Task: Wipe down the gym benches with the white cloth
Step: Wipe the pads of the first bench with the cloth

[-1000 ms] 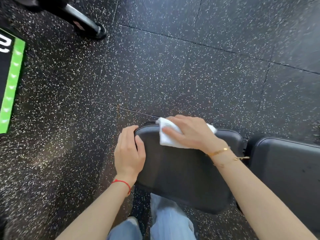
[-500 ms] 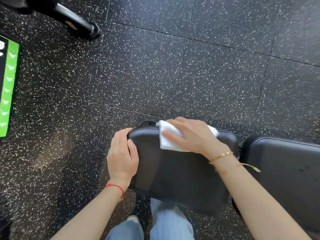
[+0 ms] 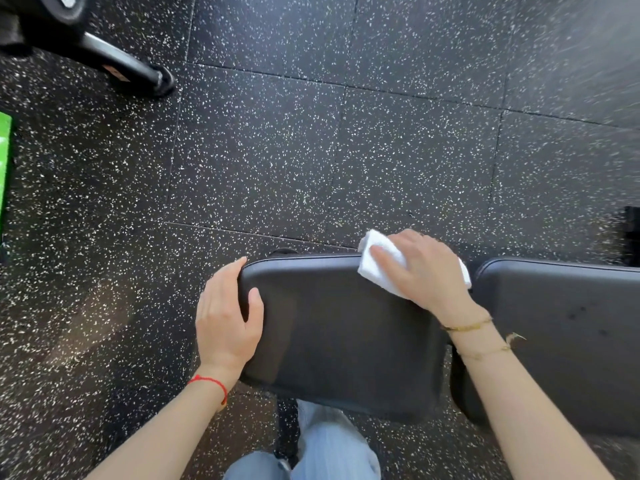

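The floor (image 3: 311,161) fills most of the view, black rubber tiles flecked with white, with seams running across it. A dark machine foot (image 3: 131,72) with a metal tube reaches in at the upper left, and a strip of green (image 3: 5,168) shows at the left edge. Below the middle sits the bench (image 3: 346,334), its black padded seat lying flat, with a second black pad (image 3: 568,341) just beside it on the right, a narrow gap between them. Pale blue trouser legs (image 3: 325,448) show under the near edge of the seat.

The left hand (image 3: 225,320) grips the left end of the seat, fingers (image 3: 228,271) curled together over the far corner and thumb lying on the top surface. A red string (image 3: 211,382) circles that wrist. The right hand (image 3: 422,268) lies flat at the far right corner of the seat, fingers (image 3: 384,252) together and pressed down on the white cloth (image 3: 377,263). The cloth is folded, trapped between palm and padding, and its upper corner pokes out past the far edge. Two thin gold bracelets (image 3: 467,327) ring the right wrist.
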The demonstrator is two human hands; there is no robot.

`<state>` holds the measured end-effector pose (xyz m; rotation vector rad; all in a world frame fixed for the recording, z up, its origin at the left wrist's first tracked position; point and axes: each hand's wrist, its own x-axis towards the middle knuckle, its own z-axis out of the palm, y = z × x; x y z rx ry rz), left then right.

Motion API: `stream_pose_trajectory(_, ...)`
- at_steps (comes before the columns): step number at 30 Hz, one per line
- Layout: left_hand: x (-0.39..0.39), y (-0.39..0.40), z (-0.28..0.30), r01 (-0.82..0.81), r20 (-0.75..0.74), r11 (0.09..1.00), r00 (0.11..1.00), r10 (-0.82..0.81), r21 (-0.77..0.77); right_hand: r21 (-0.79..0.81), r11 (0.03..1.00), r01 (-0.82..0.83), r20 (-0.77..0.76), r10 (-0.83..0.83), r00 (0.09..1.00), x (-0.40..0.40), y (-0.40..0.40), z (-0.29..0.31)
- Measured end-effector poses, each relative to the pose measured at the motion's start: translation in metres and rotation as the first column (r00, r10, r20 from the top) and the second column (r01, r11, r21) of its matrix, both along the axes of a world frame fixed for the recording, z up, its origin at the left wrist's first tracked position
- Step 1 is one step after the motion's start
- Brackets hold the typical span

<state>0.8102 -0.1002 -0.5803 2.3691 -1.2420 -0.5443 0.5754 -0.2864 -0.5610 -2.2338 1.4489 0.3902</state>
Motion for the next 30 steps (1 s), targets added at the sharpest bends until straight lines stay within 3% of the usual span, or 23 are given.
stream_pose_trajectory(7, 0.002, 0.003, -0.007, 0.088, 0.06, 0.995, 0.995, -0.085, -0.051, -0.28, 0.952, -0.124, 0.168, 0.176, 0.97, -0.013, 0.049, 0.0)
stream_pose_trajectory(12, 0.001, 0.004, -0.009, 0.172, 0.104, 0.981, 0.981, -0.162, -0.093, -0.233, 0.958, -0.169, 0.143, 0.206, 0.968, -0.006, 0.036, -0.001)
stream_pose_trajectory(16, 0.002, 0.005, -0.009, 0.19, 0.114, 0.973, 0.978, -0.176, -0.13, -0.242, 0.952, -0.189, 0.011, 0.197, 0.98, 0.012, 0.032, 0.001)
stream_pose_trajectory(22, 0.003, 0.006, -0.01, 0.203, 0.106, 0.961, 0.977, -0.185, -0.187, -0.392, 0.905, -0.168, 0.197, 0.261, 0.945, 0.0, 0.129, -0.007)
stream_pose_trajectory(26, 0.005, 0.008, -0.015, 0.227, 0.134, 0.936, 0.971, -0.197, -0.269, -0.408, 0.878, -0.249, 0.154, 0.335, 0.929, -0.01, 0.165, -0.018)
stream_pose_trajectory(30, 0.009, 0.012, -0.017, 0.281, 0.146, 0.878, 0.959, -0.243, -0.388, -0.379, 0.904, -0.197, 0.073, 0.242, 0.968, 0.016, 0.133, -0.014)
